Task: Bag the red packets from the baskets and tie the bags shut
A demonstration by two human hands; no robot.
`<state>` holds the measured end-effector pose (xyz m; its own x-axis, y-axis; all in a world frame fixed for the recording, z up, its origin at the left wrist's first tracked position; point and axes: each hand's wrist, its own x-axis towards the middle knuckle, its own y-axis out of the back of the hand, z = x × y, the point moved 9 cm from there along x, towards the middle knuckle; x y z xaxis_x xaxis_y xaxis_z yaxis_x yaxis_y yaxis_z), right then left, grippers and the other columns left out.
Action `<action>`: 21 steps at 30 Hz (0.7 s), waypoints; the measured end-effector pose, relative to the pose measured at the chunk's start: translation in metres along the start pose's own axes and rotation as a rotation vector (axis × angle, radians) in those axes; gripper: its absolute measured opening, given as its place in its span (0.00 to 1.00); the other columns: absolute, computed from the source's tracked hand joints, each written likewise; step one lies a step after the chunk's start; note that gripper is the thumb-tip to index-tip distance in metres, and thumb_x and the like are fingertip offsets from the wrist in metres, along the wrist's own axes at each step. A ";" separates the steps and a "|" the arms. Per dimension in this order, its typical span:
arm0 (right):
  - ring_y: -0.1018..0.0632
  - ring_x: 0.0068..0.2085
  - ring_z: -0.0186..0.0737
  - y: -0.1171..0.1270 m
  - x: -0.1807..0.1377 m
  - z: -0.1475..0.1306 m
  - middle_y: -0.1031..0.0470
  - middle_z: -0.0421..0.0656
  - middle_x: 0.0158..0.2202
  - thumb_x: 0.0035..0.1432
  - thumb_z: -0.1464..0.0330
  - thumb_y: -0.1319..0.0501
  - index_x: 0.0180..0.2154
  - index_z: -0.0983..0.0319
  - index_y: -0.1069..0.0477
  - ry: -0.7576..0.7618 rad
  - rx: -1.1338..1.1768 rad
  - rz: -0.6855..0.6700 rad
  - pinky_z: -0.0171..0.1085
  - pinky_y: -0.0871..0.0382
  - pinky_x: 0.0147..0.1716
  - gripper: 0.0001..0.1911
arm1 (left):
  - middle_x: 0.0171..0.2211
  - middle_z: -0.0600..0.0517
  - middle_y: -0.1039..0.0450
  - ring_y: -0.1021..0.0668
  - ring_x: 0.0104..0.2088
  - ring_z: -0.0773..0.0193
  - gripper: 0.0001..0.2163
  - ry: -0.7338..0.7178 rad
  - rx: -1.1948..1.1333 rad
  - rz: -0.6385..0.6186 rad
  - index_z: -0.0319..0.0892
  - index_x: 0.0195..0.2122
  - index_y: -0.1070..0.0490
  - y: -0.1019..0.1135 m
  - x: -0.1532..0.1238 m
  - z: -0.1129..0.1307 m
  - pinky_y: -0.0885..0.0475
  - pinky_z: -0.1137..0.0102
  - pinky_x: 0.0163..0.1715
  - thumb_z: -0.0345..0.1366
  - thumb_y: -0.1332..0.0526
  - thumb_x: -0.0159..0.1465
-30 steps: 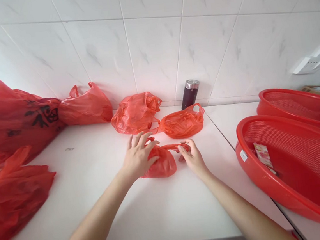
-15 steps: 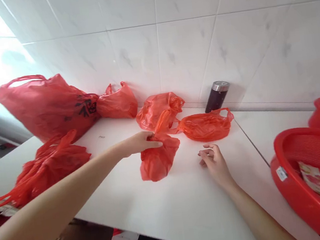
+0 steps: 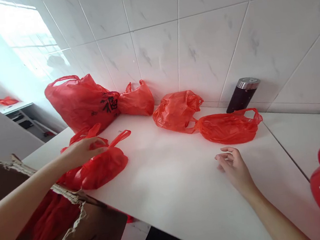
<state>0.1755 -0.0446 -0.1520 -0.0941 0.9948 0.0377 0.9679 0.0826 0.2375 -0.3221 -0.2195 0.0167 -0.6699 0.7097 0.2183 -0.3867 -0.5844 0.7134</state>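
My left hand (image 3: pixel 86 151) is at the left of the table, its fingers closed on the top of a small filled red plastic bag (image 3: pixel 106 168). One loop handle of that bag sticks up to the right of the fingers. It rests against another red bag, mostly hidden behind my hand and forearm. My right hand (image 3: pixel 235 167) hovers over the white tabletop, fingers loosely curled and apart, holding nothing. Closest to it is a flat, crumpled red plastic bag (image 3: pixel 227 128), touching a fuller red plastic bag (image 3: pixel 176 110) on its left.
A large red bag with black print (image 3: pixel 79 103) and a smaller red bag (image 3: pixel 136 101) lean near the tiled wall. A dark flask (image 3: pixel 242 94) stands behind the flat bag. Red plastic baskets (image 3: pixel 318 178) sit at right. Below the table's left edge is an open cardboard box (image 3: pixel 99 222) with red bags inside.
My left hand has carried the small red bag from mid-table leftward, beside the other bag there. My view has turned left. My right hand stays loosely curled over the table.
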 end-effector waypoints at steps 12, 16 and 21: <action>0.24 0.29 0.36 -0.001 0.000 0.001 0.28 0.40 0.38 0.54 0.50 0.39 0.45 0.56 0.38 -0.005 -0.048 -0.029 0.40 0.27 0.34 0.23 | 0.46 0.46 0.26 0.25 0.44 0.47 0.26 -0.135 0.936 -0.338 0.46 0.43 0.29 -0.036 -0.009 -0.017 0.34 0.64 0.36 0.61 0.49 0.57; 0.24 0.29 0.36 -0.002 0.001 0.003 0.28 0.41 0.38 0.54 0.49 0.40 0.44 0.57 0.37 -0.007 -0.067 -0.038 0.40 0.27 0.34 0.23 | 0.41 0.44 0.23 0.23 0.40 0.47 0.20 -0.098 0.936 -0.337 0.44 0.38 0.31 -0.044 -0.009 -0.043 0.36 0.65 0.32 0.54 0.51 0.61; 0.24 0.29 0.36 -0.002 0.000 0.001 0.28 0.41 0.38 0.54 0.50 0.40 0.44 0.57 0.37 0.007 -0.088 -0.036 0.39 0.27 0.34 0.22 | 0.40 0.47 0.24 0.23 0.40 0.50 0.23 -0.100 0.874 -0.235 0.47 0.40 0.33 -0.030 -0.004 -0.041 0.37 0.67 0.30 0.59 0.55 0.62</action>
<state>0.1740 -0.0447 -0.1529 -0.1309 0.9908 0.0345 0.9397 0.1129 0.3229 -0.3341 -0.2211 -0.0331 -0.5610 0.8273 0.0309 0.1392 0.0575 0.9886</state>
